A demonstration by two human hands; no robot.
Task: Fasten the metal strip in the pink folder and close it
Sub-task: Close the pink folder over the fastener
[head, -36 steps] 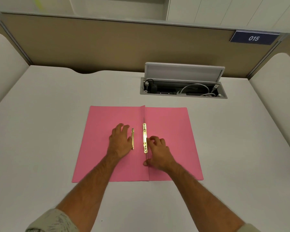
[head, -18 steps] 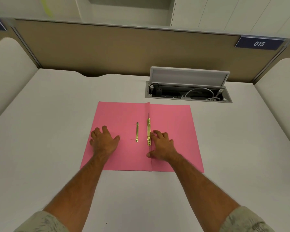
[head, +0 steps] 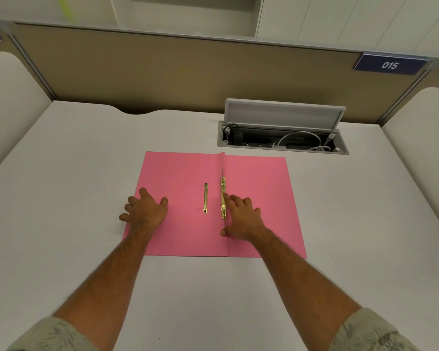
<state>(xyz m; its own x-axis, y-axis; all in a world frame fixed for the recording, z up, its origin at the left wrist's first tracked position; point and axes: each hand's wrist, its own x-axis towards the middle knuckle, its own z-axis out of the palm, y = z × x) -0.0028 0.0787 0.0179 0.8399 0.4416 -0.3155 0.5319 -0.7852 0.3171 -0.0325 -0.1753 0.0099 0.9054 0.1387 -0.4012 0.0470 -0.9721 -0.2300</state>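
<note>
The pink folder (head: pixel 259 188) lies open and flat on the white desk. A gold metal fastener bar (head: pixel 223 196) runs along the spine fold. A thinner loose gold strip (head: pixel 205 198) lies on the left flap, a little left of the bar. My left hand (head: pixel 146 211) rests palm down on the folder's left edge, fingers spread, holding nothing. My right hand (head: pixel 242 217) presses flat on the right flap beside the spine, its fingertips touching the fastener bar.
An open cable box (head: pixel 281 140) with its lid raised and white cables inside sits in the desk behind the folder. A tan partition (head: pixel 162 72) closes the back, with a sign reading 015 (head: pixel 390 65). Padded side panels flank the desk.
My left hand has slid away from the loose gold strip to the folder's left edge. My right hand has stayed by the fastener bar. The view has tilted up slightly.
</note>
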